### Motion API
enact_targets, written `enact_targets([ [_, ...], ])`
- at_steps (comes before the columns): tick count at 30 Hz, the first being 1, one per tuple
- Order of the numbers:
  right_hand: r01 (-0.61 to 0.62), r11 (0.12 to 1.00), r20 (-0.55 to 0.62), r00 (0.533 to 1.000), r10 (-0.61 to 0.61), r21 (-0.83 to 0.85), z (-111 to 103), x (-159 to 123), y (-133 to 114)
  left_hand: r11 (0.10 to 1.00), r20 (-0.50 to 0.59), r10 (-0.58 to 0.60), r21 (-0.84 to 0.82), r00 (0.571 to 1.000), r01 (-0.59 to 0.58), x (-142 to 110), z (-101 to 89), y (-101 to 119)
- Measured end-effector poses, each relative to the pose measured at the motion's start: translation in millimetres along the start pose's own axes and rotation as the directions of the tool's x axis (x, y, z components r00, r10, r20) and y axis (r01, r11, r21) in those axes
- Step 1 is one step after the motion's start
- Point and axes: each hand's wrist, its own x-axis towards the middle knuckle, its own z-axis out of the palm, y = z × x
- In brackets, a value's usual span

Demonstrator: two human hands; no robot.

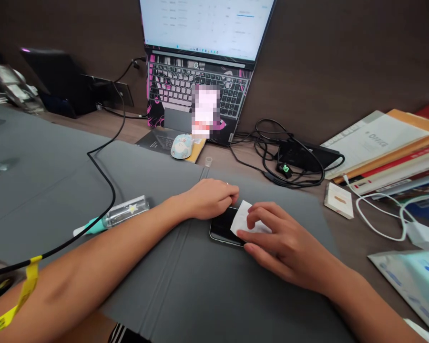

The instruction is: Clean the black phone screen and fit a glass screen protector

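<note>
A dark smartphone (221,227) lies screen up on the grey desk mat. My left hand (210,197) is closed, its curled fingers against the phone's far edge; the fingertips are partly hidden. My right hand (280,238) presses a folded white wipe (240,219) onto the screen with bent fingers, while its thumb sits by the near edge. The hand and wipe cover the phone's right part. Left of my left forearm, a clear spray bottle (127,212) with a teal-and-white top lies on its side.
An open laptop (200,81) stands at the back, a light blue mouse (182,146) before it. Tangled black cables (289,152) lie right of it. Books and folders (386,147), a small white box (339,200) and a plastic packet (411,281) line the right side. A black cable (107,178) crosses the left.
</note>
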Motion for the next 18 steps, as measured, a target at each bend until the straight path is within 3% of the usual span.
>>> enact_targets([
  [4,0.018,1.0,-0.002,1.0,-0.018,0.012,3,-1,2,1.0,-0.002,0.011,-0.004,1.0,-0.011,1,0.1,-2],
  [11,0.056,0.996,0.149,0.988,-0.044,-0.071,14,3,-7,1.0,-0.004,0.017,-0.01,1.0,-0.017,2,-0.4,-6],
  [18,0.051,0.993,0.102,0.994,-0.041,-0.103,10,2,-15,1.0,-0.002,0.019,-0.022,1.0,-0.019,3,0.2,-6],
])
